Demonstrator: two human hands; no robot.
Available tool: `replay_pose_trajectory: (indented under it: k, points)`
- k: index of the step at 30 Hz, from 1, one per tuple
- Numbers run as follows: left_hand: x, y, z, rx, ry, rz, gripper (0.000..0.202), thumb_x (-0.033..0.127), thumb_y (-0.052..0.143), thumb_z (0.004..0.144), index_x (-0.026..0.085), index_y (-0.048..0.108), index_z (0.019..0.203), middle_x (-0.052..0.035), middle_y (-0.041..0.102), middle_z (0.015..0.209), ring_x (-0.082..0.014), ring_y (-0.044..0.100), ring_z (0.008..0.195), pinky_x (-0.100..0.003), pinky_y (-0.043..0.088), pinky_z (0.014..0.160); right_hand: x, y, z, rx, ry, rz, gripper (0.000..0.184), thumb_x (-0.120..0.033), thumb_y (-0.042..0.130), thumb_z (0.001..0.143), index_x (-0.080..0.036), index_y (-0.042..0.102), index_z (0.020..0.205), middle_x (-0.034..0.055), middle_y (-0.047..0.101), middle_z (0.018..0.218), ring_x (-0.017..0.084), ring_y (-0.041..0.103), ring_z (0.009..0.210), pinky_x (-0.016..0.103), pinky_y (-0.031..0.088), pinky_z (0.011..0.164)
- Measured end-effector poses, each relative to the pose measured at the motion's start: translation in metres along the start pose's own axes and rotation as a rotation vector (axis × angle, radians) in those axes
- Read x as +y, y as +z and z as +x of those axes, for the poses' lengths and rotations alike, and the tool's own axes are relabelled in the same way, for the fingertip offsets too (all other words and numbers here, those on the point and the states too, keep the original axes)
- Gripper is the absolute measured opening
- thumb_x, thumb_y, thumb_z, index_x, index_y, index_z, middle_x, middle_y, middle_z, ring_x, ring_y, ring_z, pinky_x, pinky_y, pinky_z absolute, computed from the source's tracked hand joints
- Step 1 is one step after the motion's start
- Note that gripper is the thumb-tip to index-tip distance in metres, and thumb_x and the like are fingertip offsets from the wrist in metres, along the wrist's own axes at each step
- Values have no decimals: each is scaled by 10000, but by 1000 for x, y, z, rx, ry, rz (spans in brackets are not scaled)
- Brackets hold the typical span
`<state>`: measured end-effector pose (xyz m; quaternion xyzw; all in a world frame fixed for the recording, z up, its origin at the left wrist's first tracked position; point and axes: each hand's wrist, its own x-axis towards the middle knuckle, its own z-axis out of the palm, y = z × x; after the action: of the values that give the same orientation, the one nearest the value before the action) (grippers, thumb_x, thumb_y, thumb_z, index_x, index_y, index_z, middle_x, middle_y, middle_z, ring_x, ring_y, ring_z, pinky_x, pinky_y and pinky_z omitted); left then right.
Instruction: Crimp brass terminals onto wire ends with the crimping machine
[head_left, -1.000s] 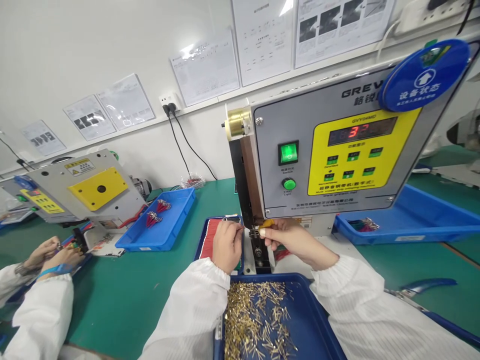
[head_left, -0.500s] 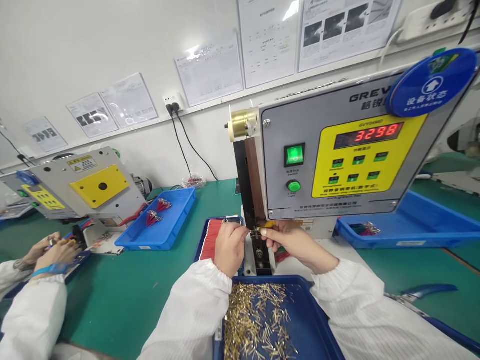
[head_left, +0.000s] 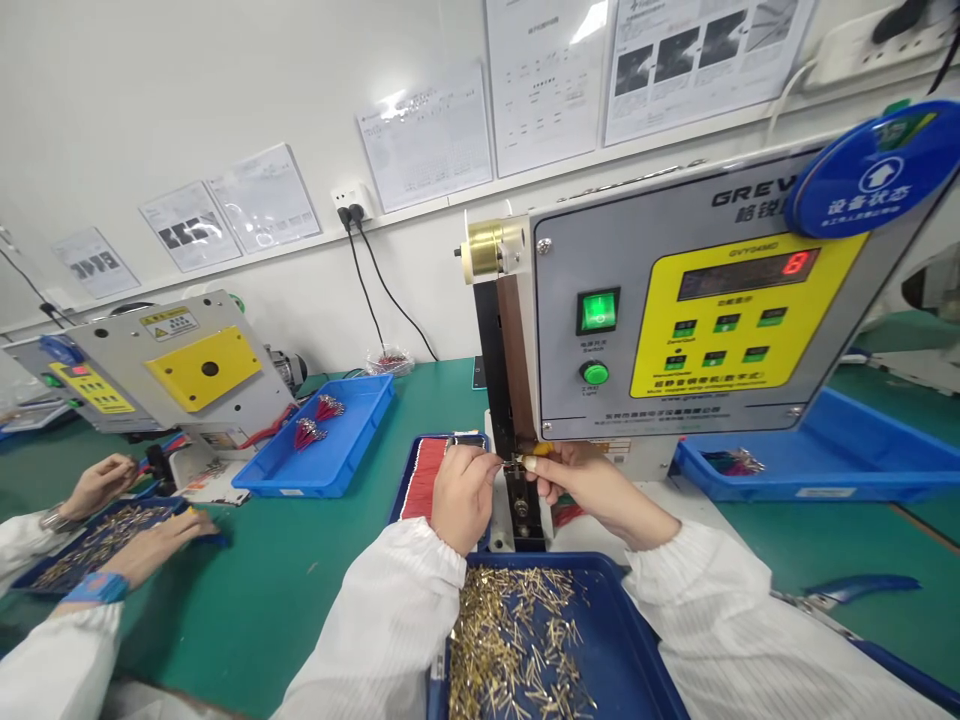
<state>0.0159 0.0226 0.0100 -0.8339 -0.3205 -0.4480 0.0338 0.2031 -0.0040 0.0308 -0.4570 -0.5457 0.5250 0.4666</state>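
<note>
Head-worn camera, looking forward and down
Sits close above the left hand and right hand, facing the wall beyond the bench.

a green workbench carries blue trays and benchtop machines.

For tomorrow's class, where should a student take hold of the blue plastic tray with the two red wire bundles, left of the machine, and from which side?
Grip the near long rim of the blue plastic tray, coming from the front, the side facing the camera wearer. The tray is shallow with a raised rim, that side appears free of the machine, and the red wire bundles lie well in from that rim.
</note>
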Motion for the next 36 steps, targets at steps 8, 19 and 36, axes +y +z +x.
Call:
replay_pose_trajectory:
  k: [8,19,36]
  points:
    - [0,-1,0,81,-9,33,233,132,459,906,213,659,992,-63,570,879,-167,519,856,-308,458,735,-1,4,-1,72,-18,-47,233,-400,589,771,-194,563,666,-8,563,511,119,514,464,269,435,479]
    - [-1,0,0,73,33,14,152,154,481,912,199,625,932,-59,599,904,-173,530,885,-311,465,776,-1,6,-3,110,-38,-87,228,-375,576,764,-189,562,633,-11,538,476,118,490,441,273,402,485]
    - [-1,1,0,39,26,27,145,151,488,909,185,626,941,-60,606,911,-173,526,894,-308,462,782,0,10,-2,177,-5,-113,232,-406,570,731,-195,555,635,-29,522,441,110,478,412,255,404,449]
